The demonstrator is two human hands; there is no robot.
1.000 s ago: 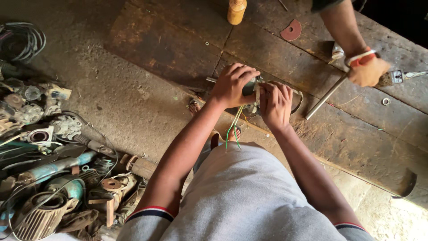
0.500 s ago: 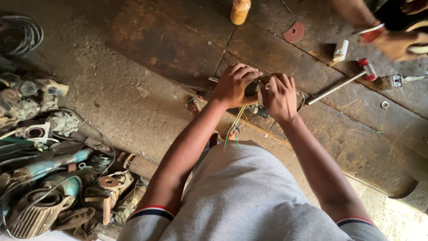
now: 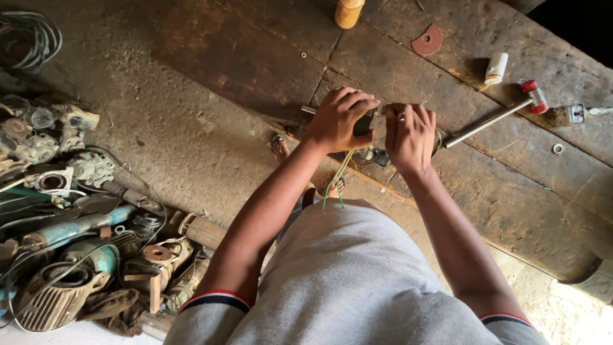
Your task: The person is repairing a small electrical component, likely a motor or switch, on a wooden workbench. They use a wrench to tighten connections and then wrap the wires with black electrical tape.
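Note:
My left hand [image 3: 340,119] and my right hand [image 3: 409,135] are close together over a worn wooden bench [image 3: 255,57]. Between them they grip a small dark part [image 3: 364,122], mostly hidden by the fingers. Green and yellow wires [image 3: 336,180] hang down from it toward my grey shirt. What the right fingertips pinch at the part's top is too small to tell.
A metal rod with a red end [image 3: 495,117] lies right of my hands, near a white tube [image 3: 496,68], a small metal fitting [image 3: 567,115] and a washer [image 3: 558,149]. An orange bottle [image 3: 348,13] and a reddish disc [image 3: 427,40] lie farther back. Old motors and tool parts [image 3: 76,255] crowd the floor at left.
Another person's hand with a red and white wristband at the upper right has left the view. The red-ended rod now lies alone on the bench. My hands stayed on the part.

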